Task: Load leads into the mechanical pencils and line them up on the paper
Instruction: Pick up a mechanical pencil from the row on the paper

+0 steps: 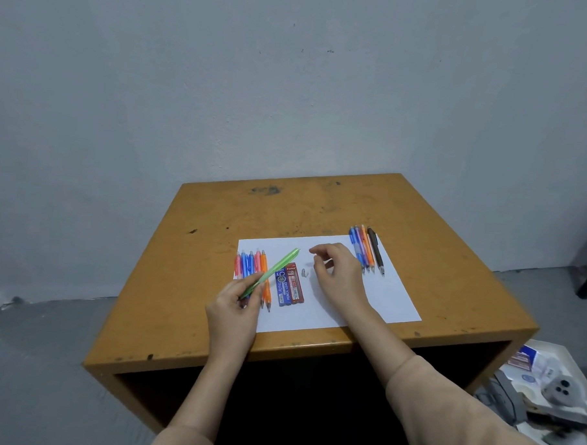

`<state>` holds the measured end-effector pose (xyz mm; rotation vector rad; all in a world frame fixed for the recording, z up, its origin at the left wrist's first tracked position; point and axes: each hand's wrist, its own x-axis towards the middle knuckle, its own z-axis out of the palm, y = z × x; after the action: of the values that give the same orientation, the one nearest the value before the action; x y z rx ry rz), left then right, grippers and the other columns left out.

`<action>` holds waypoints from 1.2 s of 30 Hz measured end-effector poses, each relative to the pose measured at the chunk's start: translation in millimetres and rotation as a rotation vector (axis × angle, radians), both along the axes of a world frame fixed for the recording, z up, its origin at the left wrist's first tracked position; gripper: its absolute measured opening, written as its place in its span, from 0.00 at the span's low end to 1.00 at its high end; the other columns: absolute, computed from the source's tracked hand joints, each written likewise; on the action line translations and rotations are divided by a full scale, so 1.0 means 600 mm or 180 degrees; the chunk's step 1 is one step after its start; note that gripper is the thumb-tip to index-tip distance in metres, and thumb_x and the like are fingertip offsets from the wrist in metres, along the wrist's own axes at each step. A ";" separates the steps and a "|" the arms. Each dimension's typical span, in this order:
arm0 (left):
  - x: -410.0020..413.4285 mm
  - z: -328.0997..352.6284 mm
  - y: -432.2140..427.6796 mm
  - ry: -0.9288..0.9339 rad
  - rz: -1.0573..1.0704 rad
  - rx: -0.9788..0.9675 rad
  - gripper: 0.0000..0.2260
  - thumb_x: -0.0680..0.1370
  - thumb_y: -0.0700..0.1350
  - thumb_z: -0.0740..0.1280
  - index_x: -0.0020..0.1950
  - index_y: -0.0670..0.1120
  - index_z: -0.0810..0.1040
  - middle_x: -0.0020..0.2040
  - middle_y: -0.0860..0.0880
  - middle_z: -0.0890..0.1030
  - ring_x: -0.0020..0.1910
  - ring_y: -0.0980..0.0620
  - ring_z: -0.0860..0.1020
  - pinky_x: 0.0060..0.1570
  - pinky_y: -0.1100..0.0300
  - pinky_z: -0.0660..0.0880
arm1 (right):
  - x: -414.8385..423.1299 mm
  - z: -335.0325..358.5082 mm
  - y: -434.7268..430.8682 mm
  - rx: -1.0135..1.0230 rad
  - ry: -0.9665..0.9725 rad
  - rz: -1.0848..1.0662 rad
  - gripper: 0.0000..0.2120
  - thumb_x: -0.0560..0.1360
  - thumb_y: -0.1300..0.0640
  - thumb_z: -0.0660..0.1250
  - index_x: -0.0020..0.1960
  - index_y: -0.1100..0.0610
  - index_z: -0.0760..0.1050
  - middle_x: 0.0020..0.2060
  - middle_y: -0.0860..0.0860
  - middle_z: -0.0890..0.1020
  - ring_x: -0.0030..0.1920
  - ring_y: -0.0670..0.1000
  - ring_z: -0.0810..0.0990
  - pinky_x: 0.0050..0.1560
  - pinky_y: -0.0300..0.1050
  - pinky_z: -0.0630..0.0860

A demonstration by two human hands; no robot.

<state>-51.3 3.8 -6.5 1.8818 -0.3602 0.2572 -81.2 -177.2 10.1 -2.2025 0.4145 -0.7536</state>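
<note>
The left hand (pixel 238 307) is gripping the green mechanical pencil (pixel 278 270) by its lower end, fingers curled round the barrel, and is holding it tilted so that its far end is pointing up and to the right, above the paper. The pencil is crossing over a row of pink, blue and orange pencils (pixel 253 266) that is lying along the left edge of the white paper (pixel 332 304). Just right of that row, a blue lead case (pixel 283 288) and a red lead case (pixel 296 283) are lying side by side and touching. A small pale cap (pixel 304 272) is resting on the paper between the red case and the right hand (pixel 337 274). That hand is hovering over the middle of the sheet with its fingers loosely curled; whether it is pinching anything cannot be told. A second row of pencils (pixel 366 250) is lying at the paper's far right corner, beyond the right hand. The paper is sitting on the worn orange bench (pixel 217 239).
</note>
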 end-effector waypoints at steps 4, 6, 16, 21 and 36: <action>-0.007 0.006 -0.001 -0.0015 0.0001 -0.0123 0.12 0.75 0.42 0.70 0.58 0.46 0.81 0.52 0.53 0.80 0.49 0.69 0.76 0.37 0.68 0.78 | -0.007 0.019 0.011 0.0498 -0.0248 0.0134 0.10 0.78 0.61 0.63 0.58 0.55 0.77 0.43 0.46 0.79 0.44 0.39 0.76 0.41 0.23 0.70; -0.008 0.006 0.000 -0.0050 0.0015 -0.0188 0.12 0.74 0.42 0.71 0.58 0.45 0.81 0.51 0.54 0.80 0.49 0.71 0.75 0.34 0.72 0.75 | -0.009 0.030 0.024 0.1014 -0.0303 0.0240 0.10 0.78 0.59 0.64 0.59 0.52 0.76 0.42 0.44 0.79 0.45 0.40 0.78 0.41 0.26 0.73; -0.006 0.006 0.000 -0.0107 0.0027 -0.0191 0.12 0.74 0.39 0.71 0.57 0.43 0.82 0.51 0.49 0.82 0.48 0.62 0.79 0.35 0.73 0.74 | -0.004 0.031 0.094 0.2576 -0.0577 0.0498 0.14 0.77 0.61 0.67 0.58 0.47 0.73 0.40 0.55 0.84 0.41 0.47 0.84 0.42 0.39 0.80; -0.008 0.012 0.000 -0.0077 0.0053 -0.0192 0.12 0.74 0.38 0.71 0.57 0.42 0.82 0.50 0.49 0.82 0.45 0.62 0.78 0.35 0.74 0.73 | 0.001 0.036 0.096 0.2797 -0.0603 0.0525 0.11 0.77 0.62 0.67 0.57 0.51 0.75 0.38 0.56 0.85 0.40 0.50 0.84 0.43 0.41 0.81; -0.007 0.041 0.006 0.0111 -0.0187 -0.0099 0.11 0.74 0.43 0.71 0.56 0.46 0.82 0.49 0.52 0.81 0.45 0.60 0.78 0.36 0.73 0.74 | -0.002 0.079 0.058 0.2743 -0.0867 0.0509 0.10 0.75 0.66 0.67 0.53 0.54 0.76 0.34 0.54 0.82 0.34 0.49 0.81 0.38 0.41 0.80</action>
<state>-55.5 7.1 18.3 1.8400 -0.3849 0.1891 -82.1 -142.4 57.6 -1.2909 0.3327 -0.6161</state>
